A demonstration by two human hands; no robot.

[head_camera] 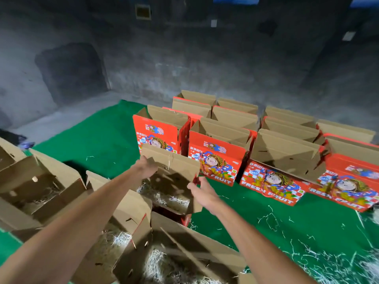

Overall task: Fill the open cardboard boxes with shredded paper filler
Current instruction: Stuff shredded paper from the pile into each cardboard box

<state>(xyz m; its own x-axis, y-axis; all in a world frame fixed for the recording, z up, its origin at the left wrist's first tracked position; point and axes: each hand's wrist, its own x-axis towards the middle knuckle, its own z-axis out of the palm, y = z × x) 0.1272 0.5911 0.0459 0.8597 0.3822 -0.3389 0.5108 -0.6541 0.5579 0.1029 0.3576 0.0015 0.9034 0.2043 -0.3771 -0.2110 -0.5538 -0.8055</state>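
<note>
Left hand (146,167): arm stretched forward, fingers curled over the left edge of the raised flap of the open box (170,181) in the centre, gripping it. Right hand (202,191): arm likewise extended, fingers and thumb closed on the box's right edge by a red corner. Open box: brown interior, standing on the green mat (102,136), a layer of shredded paper filler (164,198) at its bottom. Nearer boxes (174,253): open, also holding pale filler. Red fruit boxes (217,156): rows of them beyond, flaps up, printed "FRESH FRUIT". Loose shreds (328,261): scattered on the mat at lower right.
</note>
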